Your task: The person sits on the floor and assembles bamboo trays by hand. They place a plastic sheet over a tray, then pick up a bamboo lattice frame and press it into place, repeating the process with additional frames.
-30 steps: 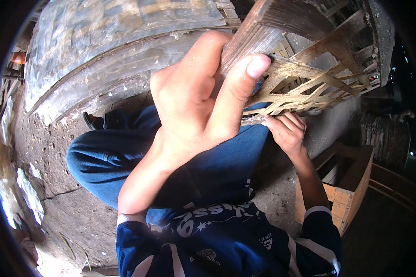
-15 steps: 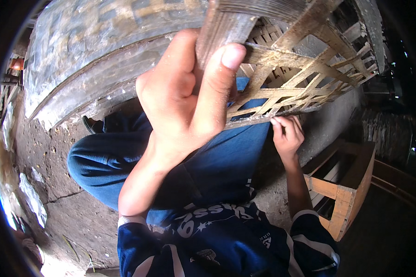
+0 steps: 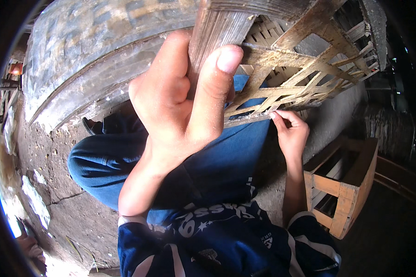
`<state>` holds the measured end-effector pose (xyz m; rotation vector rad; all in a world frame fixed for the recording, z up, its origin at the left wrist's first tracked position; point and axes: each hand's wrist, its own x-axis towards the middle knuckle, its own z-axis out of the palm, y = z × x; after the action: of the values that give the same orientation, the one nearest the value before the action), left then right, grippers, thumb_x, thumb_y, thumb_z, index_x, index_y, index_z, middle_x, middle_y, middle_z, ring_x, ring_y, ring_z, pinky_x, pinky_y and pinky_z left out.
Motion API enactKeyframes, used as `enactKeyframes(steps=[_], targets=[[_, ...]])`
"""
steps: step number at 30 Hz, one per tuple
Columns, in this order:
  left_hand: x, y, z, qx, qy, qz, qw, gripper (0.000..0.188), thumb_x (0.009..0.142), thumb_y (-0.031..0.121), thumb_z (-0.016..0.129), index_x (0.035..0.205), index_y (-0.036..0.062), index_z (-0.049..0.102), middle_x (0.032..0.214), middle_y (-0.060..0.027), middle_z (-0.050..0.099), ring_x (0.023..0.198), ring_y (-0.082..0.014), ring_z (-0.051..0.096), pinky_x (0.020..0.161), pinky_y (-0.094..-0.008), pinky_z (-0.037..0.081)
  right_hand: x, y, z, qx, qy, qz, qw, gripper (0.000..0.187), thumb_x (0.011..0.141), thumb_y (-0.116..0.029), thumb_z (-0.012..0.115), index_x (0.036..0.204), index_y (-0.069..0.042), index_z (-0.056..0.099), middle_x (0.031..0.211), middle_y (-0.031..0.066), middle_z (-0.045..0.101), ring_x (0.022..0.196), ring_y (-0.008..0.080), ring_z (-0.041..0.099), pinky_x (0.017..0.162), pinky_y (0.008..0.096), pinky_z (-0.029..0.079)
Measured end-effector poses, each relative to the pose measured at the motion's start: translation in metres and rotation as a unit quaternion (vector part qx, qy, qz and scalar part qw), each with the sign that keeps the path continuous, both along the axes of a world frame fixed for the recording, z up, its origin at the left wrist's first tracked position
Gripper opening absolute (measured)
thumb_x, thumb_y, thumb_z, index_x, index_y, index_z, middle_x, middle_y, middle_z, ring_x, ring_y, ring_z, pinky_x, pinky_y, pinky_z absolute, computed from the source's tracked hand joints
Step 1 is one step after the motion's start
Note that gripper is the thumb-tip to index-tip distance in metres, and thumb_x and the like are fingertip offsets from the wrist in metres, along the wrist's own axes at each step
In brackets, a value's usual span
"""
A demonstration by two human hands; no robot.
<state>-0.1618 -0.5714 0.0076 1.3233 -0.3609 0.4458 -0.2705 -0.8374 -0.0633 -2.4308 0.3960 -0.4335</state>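
My left hand (image 3: 175, 94) is wrapped round a flat wooden post (image 3: 222, 32) of a large woven bamboo frame, its thumb lying along the near face. Open lattice of pale bamboo strips (image 3: 277, 57) stretches from there to the right. At the lower edge of the lattice, my right hand (image 3: 291, 131) pinches at a thin wooden rail (image 3: 249, 120) with thumb and forefinger. Whether a small piece sits between those fingertips is too small to tell. Clear plastic sheeting (image 3: 106, 46) covers the woven side at the upper left.
To my right stands a wooden stool-like box frame (image 3: 342, 184) with open sides. My legs in blue trousers (image 3: 106, 161) are folded beneath the woven frame. Scraps of plastic (image 3: 36, 198) lie on the rough floor (image 3: 74, 184) at the left. Part of another person (image 3: 32, 249) shows at the lower left.
My right hand has turned and risen slightly, its thumb and forefinger now showing in a pinch at the rail. My left hand and the post have shifted a little to the left.
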Motion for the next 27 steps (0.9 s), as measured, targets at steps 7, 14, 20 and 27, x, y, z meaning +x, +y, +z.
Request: enactKeyframes(steps=[7, 14, 20, 27], targets=[[-0.001, 0.01, -0.004, 0.096, -0.004, 0.005, 0.995, 0.032, 0.108, 0.031, 0.056, 0.109, -0.001, 0.061, 0.069, -0.0042, 0.064, 0.056, -0.0086, 0.058, 0.053, -0.021, 0.043, -0.013, -0.023, -0.012, -0.053, -0.031, 0.013, 0.998, 0.012, 0.095, -0.011, 0.073, 0.099, 0.0, 0.069, 0.089, 0.0112, 0.072, 0.079, 0.0186, 0.07, 0.068, 0.0306, 0.052], [0.001, 0.009, -0.002, 0.086, 0.0, 0.016, 0.996, 0.033, 0.108, 0.031, 0.057, 0.107, -0.0013, 0.061, 0.065, -0.0038, 0.062, 0.055, -0.0097, 0.059, 0.053, -0.0221, 0.043, -0.105, -0.115, -0.082, -0.265, 0.096, -0.006, 0.96, 0.02, 0.091, 0.004, 0.063, 0.108, -0.005, 0.069, 0.105, 0.0139, 0.073, 0.092, 0.0292, 0.074, 0.081, 0.0366, 0.058], [0.001, 0.009, -0.002, 0.052, 0.028, 0.009, 0.998, 0.038, 0.108, 0.037, 0.055, 0.104, -0.0001, 0.061, 0.069, -0.0056, 0.063, 0.055, -0.0115, 0.06, 0.053, -0.0225, 0.048, -0.071, -0.038, -0.028, -0.208, -0.015, -0.055, 0.976, 0.028, 0.089, 0.003, 0.066, 0.112, -0.009, 0.075, 0.117, 0.0155, 0.068, 0.105, 0.0335, 0.069, 0.087, 0.0397, 0.057], [0.006, 0.014, 0.006, 0.03, 0.042, 0.044, 0.998, 0.038, 0.108, 0.037, 0.054, 0.107, -0.0002, 0.062, 0.07, -0.008, 0.063, 0.055, -0.0139, 0.061, 0.05, -0.0239, 0.05, -0.06, 0.037, -0.036, -0.187, -0.054, 0.226, 0.955, 0.027, 0.094, -0.01, 0.06, 0.117, -0.001, 0.073, 0.135, 0.0178, 0.064, 0.126, 0.037, 0.059, 0.111, 0.0448, 0.044]])
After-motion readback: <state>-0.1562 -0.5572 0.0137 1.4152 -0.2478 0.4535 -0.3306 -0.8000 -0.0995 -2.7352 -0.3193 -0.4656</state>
